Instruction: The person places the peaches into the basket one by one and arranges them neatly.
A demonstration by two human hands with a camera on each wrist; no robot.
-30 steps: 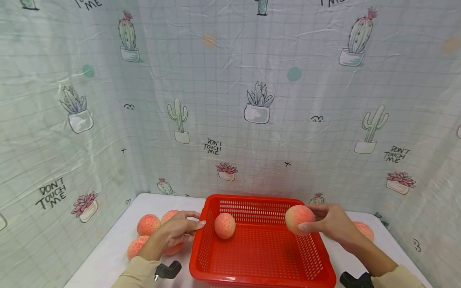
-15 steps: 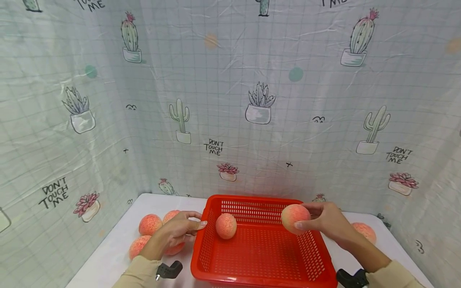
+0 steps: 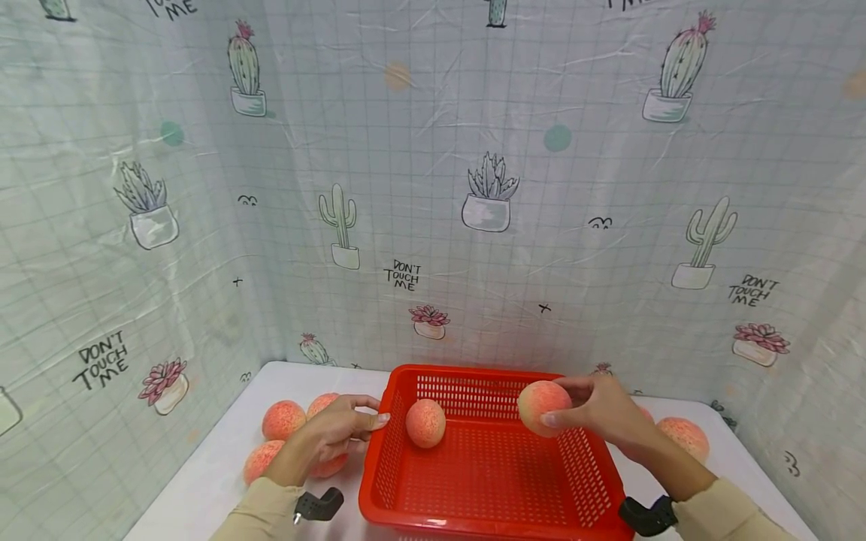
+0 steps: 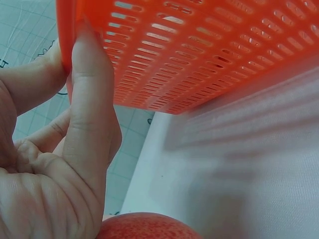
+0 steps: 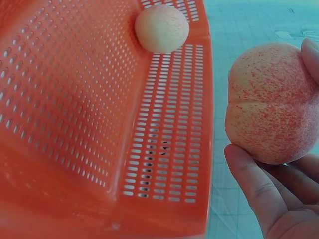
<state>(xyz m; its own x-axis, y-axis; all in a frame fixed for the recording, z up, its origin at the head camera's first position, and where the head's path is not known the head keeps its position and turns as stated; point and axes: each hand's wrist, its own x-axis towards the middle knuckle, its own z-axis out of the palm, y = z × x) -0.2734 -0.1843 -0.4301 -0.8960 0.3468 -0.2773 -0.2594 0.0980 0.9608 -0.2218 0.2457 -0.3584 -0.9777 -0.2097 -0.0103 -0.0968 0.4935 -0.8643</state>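
Coral-speckled round peaches [image 3: 284, 420] bunch at lower left; the left hand [image 3: 346, 426] pinches the rim of a red perforated plastic basket [image 3: 480, 488], one small-looking round pink peach [image 3: 425, 423] inside. Over at lower right, the right hand [image 3: 595, 406] pinches a creased blush-and-cream peach [image 3: 543, 408] above the basket: probably light, dry-skinned, best cupped round its sides.

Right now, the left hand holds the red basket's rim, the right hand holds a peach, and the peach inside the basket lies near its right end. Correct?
Not quite: the head view shows the inside peach near the left end of the red basket. The left hand does hold its rim, and the right hand a second peach.
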